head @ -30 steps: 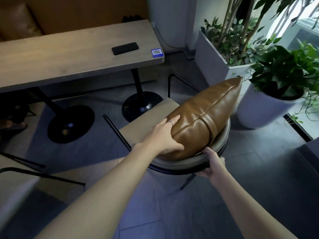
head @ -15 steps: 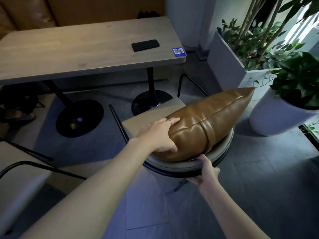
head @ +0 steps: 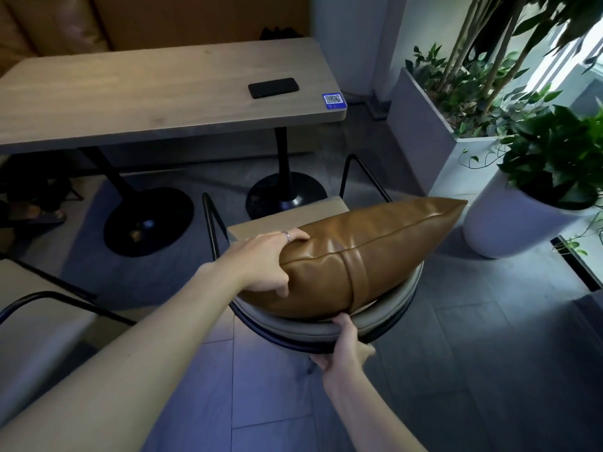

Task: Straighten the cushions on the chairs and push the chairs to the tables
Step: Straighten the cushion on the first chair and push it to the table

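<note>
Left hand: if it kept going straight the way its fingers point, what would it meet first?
The left hand already lies on the brown cushion, fingers pointing right along it. Going on, it would likely just slide further over the cushion; beyond its far corner stands the white pot, though depth is unclear.

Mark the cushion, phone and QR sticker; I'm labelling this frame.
cushion (head: 385, 252), head view, upper face by the seam.
phone (head: 273, 87), head view, middle of its screen.
QR sticker (head: 333, 100), head view, its code square.

Café seating area, wooden table (head: 137, 93) with QR sticker (head: 333, 100), leather bench (head: 65, 24), potted plants (head: 548, 151)
</note>
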